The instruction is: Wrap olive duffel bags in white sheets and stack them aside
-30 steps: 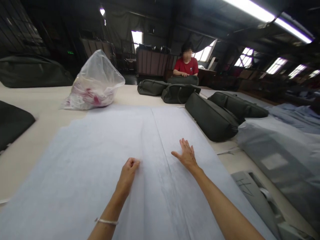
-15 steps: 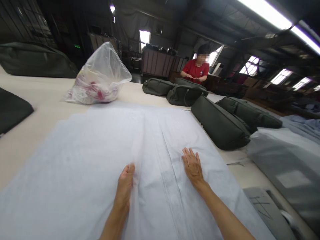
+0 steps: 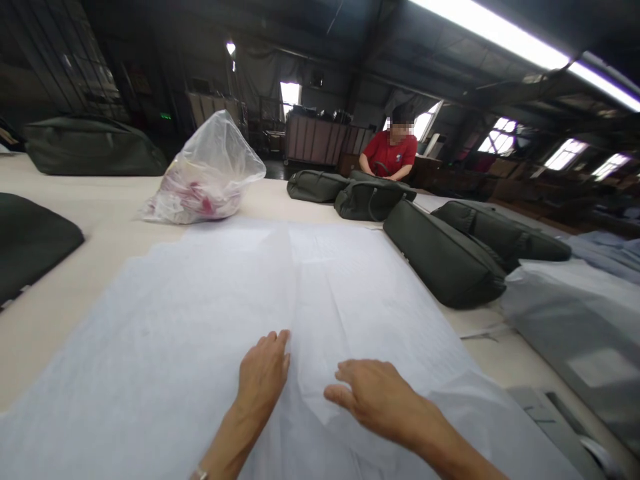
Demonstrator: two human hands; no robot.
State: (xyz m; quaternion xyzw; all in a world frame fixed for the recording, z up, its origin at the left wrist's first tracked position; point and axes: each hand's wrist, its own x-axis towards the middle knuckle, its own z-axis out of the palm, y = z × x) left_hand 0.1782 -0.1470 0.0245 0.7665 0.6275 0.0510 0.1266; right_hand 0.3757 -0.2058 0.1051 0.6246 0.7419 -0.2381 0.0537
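Thin white sheets lie spread over the pale table, with a fold running away from me near the middle. My left hand is on the sheets beside that fold, fingers close together and pointing forward; whether it pinches any sheet is hidden. To its right, my right hand is over the right-hand sheet with thumb and fingers apart, holding nothing. Loose translucent sheet bunches up near the right forearm.
A clear plastic bag stands at the back left. Dark green bags line the right and far side; another is at left. A person in red works beyond the table. Scissors lie at right.
My right hand has come left and nearer, its fingers now pointing left. The left hand has shifted slightly right and turned palm down. The right-hand sheet now covers more of the dark crease.
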